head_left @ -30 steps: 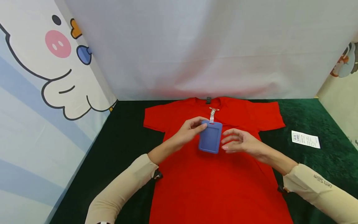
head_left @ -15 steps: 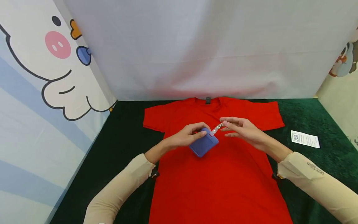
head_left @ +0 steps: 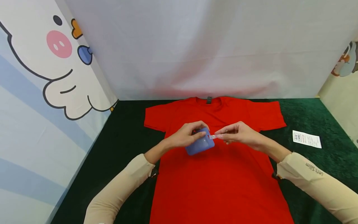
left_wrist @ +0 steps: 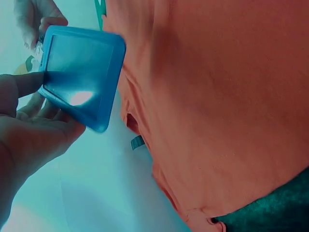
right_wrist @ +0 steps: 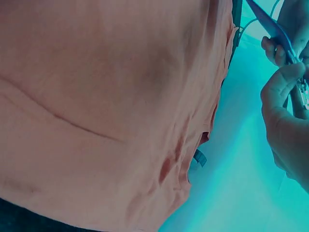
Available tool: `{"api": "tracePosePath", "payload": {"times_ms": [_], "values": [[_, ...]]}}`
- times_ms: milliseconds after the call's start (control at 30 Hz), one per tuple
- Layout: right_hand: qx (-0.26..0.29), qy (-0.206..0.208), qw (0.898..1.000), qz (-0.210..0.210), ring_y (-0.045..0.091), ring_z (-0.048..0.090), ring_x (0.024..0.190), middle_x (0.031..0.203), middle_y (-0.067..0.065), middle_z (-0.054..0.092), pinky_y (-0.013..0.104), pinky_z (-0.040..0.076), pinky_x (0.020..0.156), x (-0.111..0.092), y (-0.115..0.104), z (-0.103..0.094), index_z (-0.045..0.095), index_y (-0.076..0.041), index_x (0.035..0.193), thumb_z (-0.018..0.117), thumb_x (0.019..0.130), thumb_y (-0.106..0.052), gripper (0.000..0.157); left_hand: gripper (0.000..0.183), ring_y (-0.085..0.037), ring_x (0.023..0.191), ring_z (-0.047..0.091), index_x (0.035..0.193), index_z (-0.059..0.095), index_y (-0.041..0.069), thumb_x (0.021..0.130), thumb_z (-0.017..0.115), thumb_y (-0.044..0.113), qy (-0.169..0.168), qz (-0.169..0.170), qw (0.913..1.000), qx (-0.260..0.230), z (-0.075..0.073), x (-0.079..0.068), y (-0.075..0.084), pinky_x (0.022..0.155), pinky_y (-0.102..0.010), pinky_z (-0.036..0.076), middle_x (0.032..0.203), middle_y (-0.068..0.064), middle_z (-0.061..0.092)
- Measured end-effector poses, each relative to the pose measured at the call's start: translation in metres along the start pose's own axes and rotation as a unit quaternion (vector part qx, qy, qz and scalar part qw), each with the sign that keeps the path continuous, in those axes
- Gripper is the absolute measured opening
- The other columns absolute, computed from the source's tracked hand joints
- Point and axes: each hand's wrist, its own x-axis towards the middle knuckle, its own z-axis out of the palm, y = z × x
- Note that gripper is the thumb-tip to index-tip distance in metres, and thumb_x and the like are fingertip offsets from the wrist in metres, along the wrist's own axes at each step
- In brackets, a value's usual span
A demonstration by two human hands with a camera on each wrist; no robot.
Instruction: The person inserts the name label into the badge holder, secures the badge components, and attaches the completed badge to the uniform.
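A blue badge holder [head_left: 199,145] is held above the red T-shirt [head_left: 221,186], tilted so its strap end points right. My left hand [head_left: 185,134] grips its upper left edge between thumb and fingers. In the left wrist view the thumb lies across the front of the badge holder [left_wrist: 79,72]. My right hand [head_left: 243,135] pinches the clear strap [head_left: 213,137] joined to the holder's slot. Most of the metal clip at the strap's end is hidden by the right fingers. The right wrist view shows the badge holder [right_wrist: 273,26] nearly edge-on.
A white printed card [head_left: 306,139] lies on the dark green cloth [head_left: 316,118] to the right of the shirt. Behind the shirt rises a pale curtain [head_left: 223,56]. A cartoon-printed sheet [head_left: 36,102] stands along the left side.
My right hand has come in and taken hold of the strap. The badge holder has turned from upright to tilted, and the strap has swung down to the right.
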Motion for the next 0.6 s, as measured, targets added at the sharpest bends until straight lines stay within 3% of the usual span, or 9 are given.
{"api": "tracePosePath", "payload": {"times_ms": [167,267,433,600], "values": [[-0.026,-0.016,1.000,0.001,0.023,0.066,0.081,0.088,0.008,0.073,0.031,0.059,0.079,0.0004,-0.0007,0.0047,0.069,0.008,0.122,0.068,0.100,-0.021,0.037,0.027,-0.022,0.094,0.064,0.130,0.058,0.007,0.104,0.058,0.012,0.013,0.039,0.9984,0.039,0.0017,-0.0004,-0.0011,0.086,-0.026,0.057,0.113,-0.014,0.069],[-0.027,-0.009,1.000,-0.005,0.025,0.066,0.079,0.083,0.006,0.071,0.031,0.059,0.077,0.0003,0.0000,0.0071,0.068,0.010,0.121,0.066,0.101,-0.020,0.036,0.027,-0.022,0.095,0.063,0.129,0.059,0.007,0.103,0.060,0.012,0.023,0.055,0.9966,0.056,0.0036,0.0004,-0.0013,0.087,-0.026,0.056,0.114,-0.012,0.070],[-0.015,0.006,1.000,-0.016,0.024,0.065,0.077,0.080,0.001,0.069,0.030,0.058,0.077,-0.0003,0.0021,0.0083,0.068,0.012,0.119,0.066,0.101,-0.018,0.035,0.038,-0.026,0.107,0.064,0.133,0.057,0.009,0.098,0.070,0.016,0.040,0.046,0.9962,0.063,0.0060,0.0011,-0.0009,0.095,-0.035,0.058,0.125,-0.015,0.067],[-0.008,0.035,0.999,-0.024,0.022,0.066,0.076,0.079,0.001,0.071,0.026,0.059,0.077,0.0000,-0.0002,0.0098,0.071,0.008,0.115,0.067,0.100,-0.019,0.032,0.043,-0.032,0.113,0.065,0.134,0.054,0.010,0.096,0.072,0.014,0.092,0.031,0.9938,0.055,0.0090,0.0007,-0.0029,0.099,-0.044,0.058,0.126,-0.018,0.067]]}}
